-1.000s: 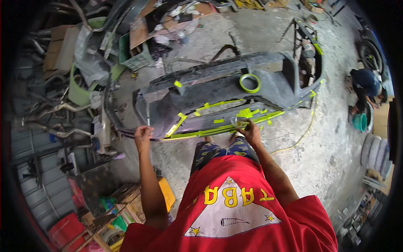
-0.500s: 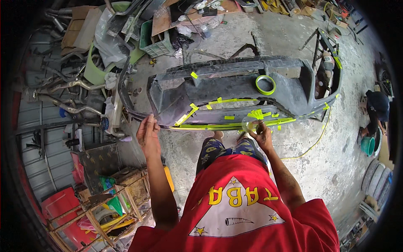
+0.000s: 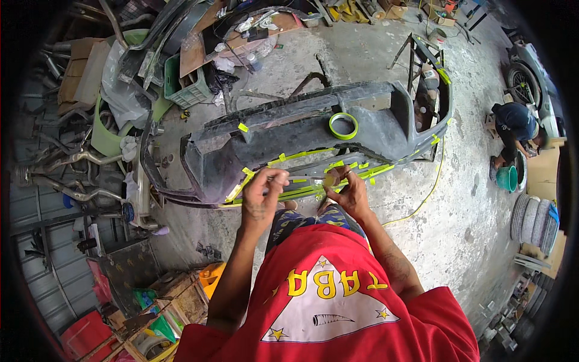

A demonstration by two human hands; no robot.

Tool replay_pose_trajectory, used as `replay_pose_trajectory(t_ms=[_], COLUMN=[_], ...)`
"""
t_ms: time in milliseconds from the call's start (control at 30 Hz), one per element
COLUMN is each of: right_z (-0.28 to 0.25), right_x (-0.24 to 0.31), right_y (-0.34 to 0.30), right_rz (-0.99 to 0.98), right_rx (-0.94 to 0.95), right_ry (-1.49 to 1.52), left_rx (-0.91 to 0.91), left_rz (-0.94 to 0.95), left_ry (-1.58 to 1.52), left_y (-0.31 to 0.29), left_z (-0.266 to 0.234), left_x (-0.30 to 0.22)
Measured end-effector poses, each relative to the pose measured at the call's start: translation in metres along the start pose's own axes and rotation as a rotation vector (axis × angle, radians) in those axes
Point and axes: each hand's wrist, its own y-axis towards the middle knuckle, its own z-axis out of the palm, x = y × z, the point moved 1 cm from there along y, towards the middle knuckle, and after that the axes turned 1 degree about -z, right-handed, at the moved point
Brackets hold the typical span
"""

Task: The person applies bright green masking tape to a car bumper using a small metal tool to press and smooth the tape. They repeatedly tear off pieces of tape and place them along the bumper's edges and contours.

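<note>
A dark grey car bumper (image 3: 283, 140) lies across the view in front of me, raised on a stand. Pieces of yellow-green masking tape (image 3: 248, 174) run along its near edge and lower opening. On its upper face rests a roll of yellow-green tape (image 3: 344, 137). My right hand (image 3: 351, 194) pinches a small round, translucent, yellowish thing (image 3: 330, 180) over the near edge. To its left, my left hand (image 3: 260, 196) is raised with fingers curled and pressed together. Whatever it may hold is too small to tell.
Metal pipes (image 3: 84, 158) and a green crate (image 3: 188, 90) crowd the left side. Behind lies a board with scraps (image 3: 253, 36). At the right, a person (image 3: 515, 123) crouches by a green bucket (image 3: 506, 178), near stacked tyres (image 3: 534, 220). A yellow hose (image 3: 422, 205) crosses the concrete floor.
My left hand has left the bumper's left end and come rightward, close to my right hand. The view has shifted, so the bumper sits further left and more tilted.
</note>
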Motion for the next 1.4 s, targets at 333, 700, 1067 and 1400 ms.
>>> replay_pose_trajectory(t_ms=[333,700,1067,1400], right_z=[-0.004,-0.011,0.007,0.027], right_x=[0.022,0.032,0.013,-0.01], right_y=[0.013,0.023,0.026,0.019], right_rz=[-0.112,-0.16,0.002,0.246], right_rx=[0.013,0.115,0.032,0.077], right_ry=[-0.016,-0.123,0.067,0.332], left_rx=[-0.098,-0.186,-0.338,-0.499], left_rz=[-0.145,-0.186,-0.196,-0.245], left_ry=[-0.117,-0.328,-0.506,-0.479], left_y=[-0.006,-0.004,-0.011,-0.019], left_z=[0.008,0.002,-0.021,-0.056], left_x=[0.012,0.037,0.074,0.103])
